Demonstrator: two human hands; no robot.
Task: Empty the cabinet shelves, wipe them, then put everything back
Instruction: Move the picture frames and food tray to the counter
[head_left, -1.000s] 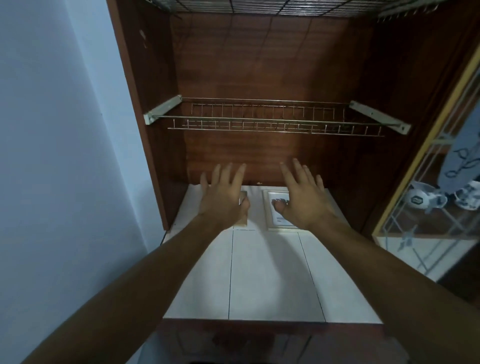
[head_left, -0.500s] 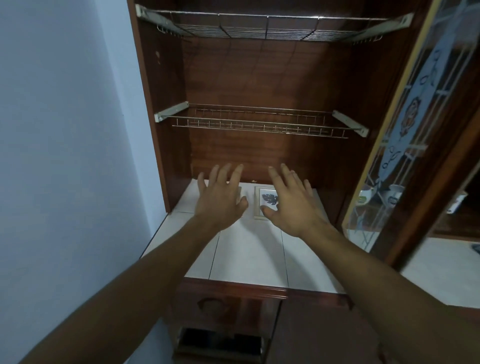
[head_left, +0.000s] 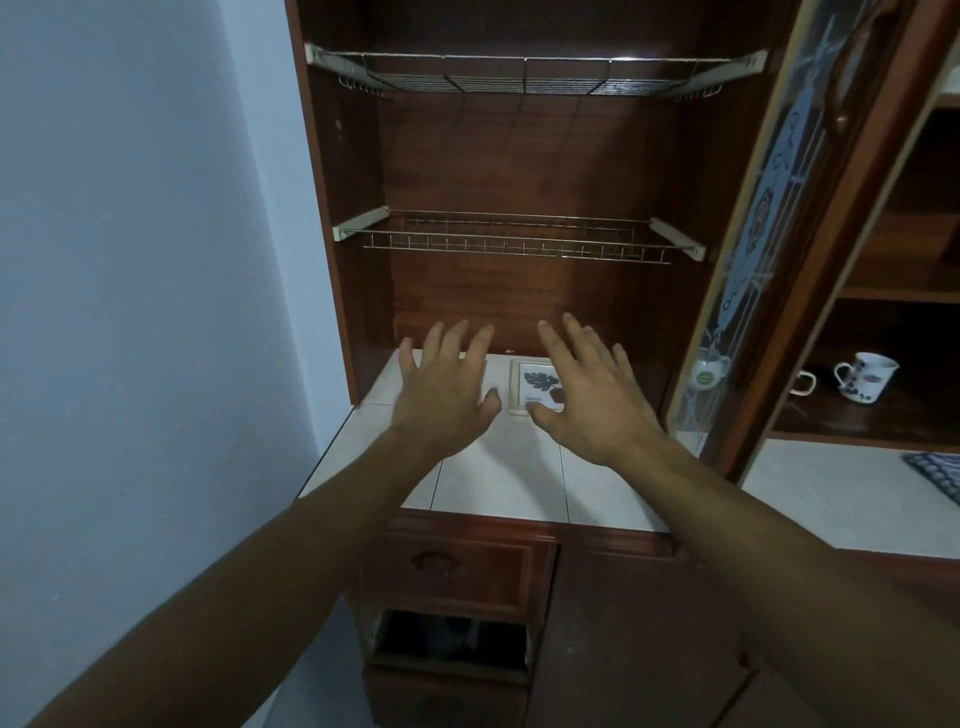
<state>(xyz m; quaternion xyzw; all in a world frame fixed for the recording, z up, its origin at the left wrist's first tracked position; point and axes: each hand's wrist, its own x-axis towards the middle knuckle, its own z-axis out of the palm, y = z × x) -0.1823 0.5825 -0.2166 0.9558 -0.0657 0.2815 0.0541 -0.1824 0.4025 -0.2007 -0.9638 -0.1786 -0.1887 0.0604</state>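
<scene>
Head view: my left hand (head_left: 447, 395) and right hand (head_left: 592, 402) spread empty over the tiled counter (head_left: 498, 483). A leaf picture (head_left: 535, 382) shows between them.

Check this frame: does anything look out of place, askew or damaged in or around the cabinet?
One thing: below the closed drawer, a lower compartment gapes open, its dark inside showing. A small framed leaf picture lies flat on the tiled counter. The upper rack and lower rack look level; nothing spilled.
</scene>
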